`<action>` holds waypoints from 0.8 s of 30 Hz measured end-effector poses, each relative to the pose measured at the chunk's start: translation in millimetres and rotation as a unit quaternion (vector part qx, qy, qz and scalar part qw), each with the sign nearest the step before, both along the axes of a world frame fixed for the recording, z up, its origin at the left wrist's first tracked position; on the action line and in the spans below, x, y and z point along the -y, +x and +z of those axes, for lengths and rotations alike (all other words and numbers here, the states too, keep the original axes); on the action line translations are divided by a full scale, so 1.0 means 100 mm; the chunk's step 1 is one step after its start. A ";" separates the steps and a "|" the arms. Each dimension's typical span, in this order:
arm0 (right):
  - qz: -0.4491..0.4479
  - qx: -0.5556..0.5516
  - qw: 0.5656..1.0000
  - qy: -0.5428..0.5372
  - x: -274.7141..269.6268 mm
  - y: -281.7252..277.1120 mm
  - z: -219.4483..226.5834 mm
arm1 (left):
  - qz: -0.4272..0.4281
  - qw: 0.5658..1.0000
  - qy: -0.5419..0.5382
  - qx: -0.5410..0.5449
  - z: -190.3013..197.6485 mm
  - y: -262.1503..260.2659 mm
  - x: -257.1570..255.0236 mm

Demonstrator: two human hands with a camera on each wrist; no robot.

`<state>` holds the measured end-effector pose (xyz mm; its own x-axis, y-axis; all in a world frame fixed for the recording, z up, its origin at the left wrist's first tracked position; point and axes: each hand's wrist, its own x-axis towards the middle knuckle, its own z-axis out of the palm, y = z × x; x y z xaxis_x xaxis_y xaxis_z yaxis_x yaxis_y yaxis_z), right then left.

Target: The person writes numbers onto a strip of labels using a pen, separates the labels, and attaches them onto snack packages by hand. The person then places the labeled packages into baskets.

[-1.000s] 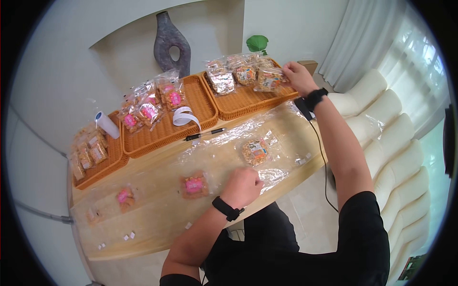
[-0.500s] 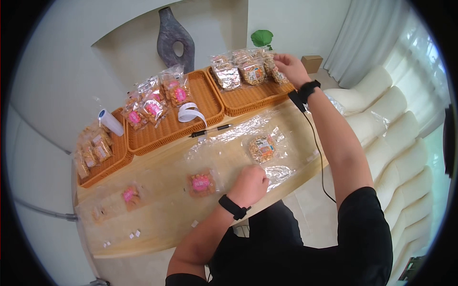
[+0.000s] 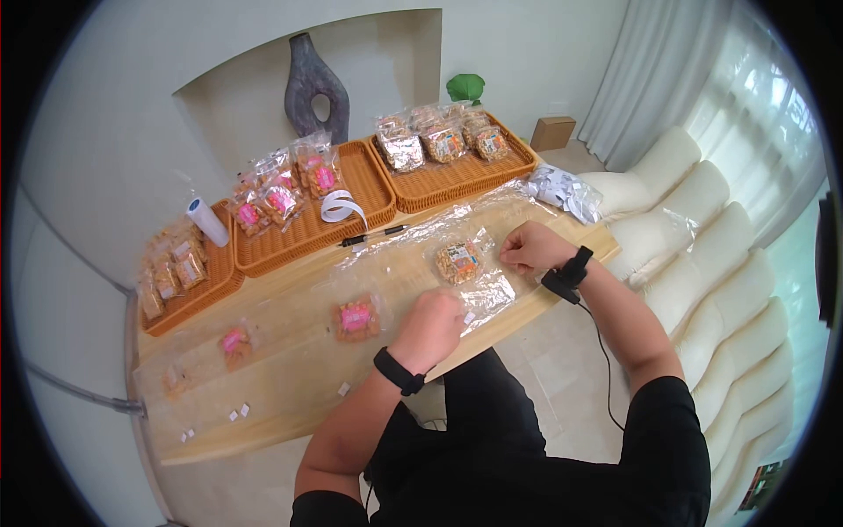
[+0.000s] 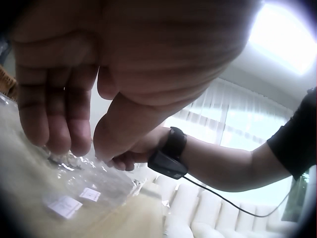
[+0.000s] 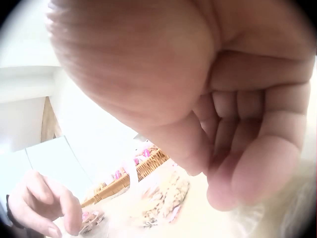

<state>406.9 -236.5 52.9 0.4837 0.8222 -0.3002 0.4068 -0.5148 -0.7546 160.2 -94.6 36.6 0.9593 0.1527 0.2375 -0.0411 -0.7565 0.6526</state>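
Note:
In the head view my left hand [image 3: 430, 325] is low over the near table edge, its fingers loosely bent. A small white label [image 3: 469, 318] lies by its fingertips. My right hand [image 3: 533, 249] hovers right of a clear-wrapped round puffed snack cake [image 3: 459, 260], its fingers curled loosely with nothing visible in them. In the left wrist view the fingers [image 4: 59, 134] hang down over clear film and two white labels [image 4: 64, 206]. The right wrist view has the curled right-hand fingers [image 5: 270, 166] close by, and the wrapped cake [image 5: 166, 201] beyond.
Wicker baskets line the far side: the right one [image 3: 465, 189] holds wrapped cakes, the middle one [image 3: 316, 237] pink-labelled packets and a label strip [image 3: 342, 209]. A pen [image 3: 373, 235] lies before them. Pink-labelled packets [image 3: 356, 316] lie on film at left. A clear bag [image 3: 566, 193] is at right.
My right hand has let go of a wrapped cake in the right basket and come back down to the table. The left hand has stayed near the front edge.

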 end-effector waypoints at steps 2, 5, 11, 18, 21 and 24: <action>-0.008 -0.026 1.000 -0.003 -0.04 -0.10 0.02 | 0.028 0.999 0.033 -0.014 -0.01 -0.08 -0.05; -0.024 -0.054 0.998 -0.010 -0.14 -0.15 -0.05 | 0.064 0.995 0.067 -0.043 -0.09 -0.11 -0.10; -0.034 -0.093 0.995 0.004 -0.23 -0.14 -0.24 | 0.061 0.992 0.085 -0.072 -0.07 -0.14 -0.08; -0.136 -0.035 0.985 0.096 -0.09 -0.21 -0.06 | 0.055 0.991 0.107 -0.053 -0.21 -0.17 -0.11; -0.152 0.048 0.979 0.127 0.02 -0.05 0.16 | 0.056 0.992 0.105 -0.038 -0.24 -0.18 -0.10; -0.160 0.113 0.962 0.192 0.04 0.20 0.39 | 0.052 0.993 0.100 -0.017 -0.18 -0.23 -0.08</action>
<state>426.5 -240.1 92.1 0.7476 0.6495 0.1385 0.4494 -0.3412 -0.8256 137.6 -86.3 18.3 0.9489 0.2048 0.2400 0.0642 -0.8702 0.4886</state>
